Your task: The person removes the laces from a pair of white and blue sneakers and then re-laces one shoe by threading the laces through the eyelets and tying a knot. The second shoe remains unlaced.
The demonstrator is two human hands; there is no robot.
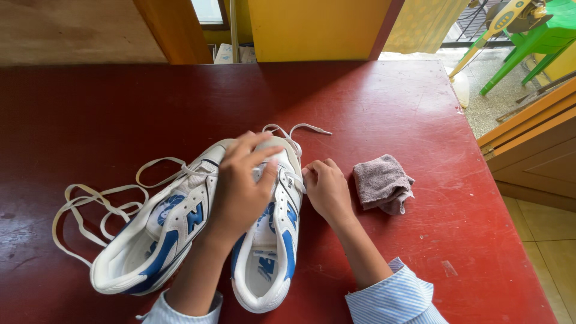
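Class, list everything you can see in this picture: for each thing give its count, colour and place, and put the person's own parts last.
Sneakers: two, white and blue, side by side on the table.
Laces: white, loose, trailing left and beyond the toes.
Cloth: one, grey-brown, crumpled, right of the sneakers.
Table: one, dark red.
Plastic chair: one, green, top right on the floor.
Left hand: on the right-hand sneaker's laces.
Right hand: at that sneaker's side.
Sleeves: two, striped pale blue.

You have one view, from the camera on your head. It looks steeply down and forward over the red table [390, 102], close enough that your forearms enter at 6 o'clock. The far table edge and yellow wall [318, 27] sit at 12 o'clock.
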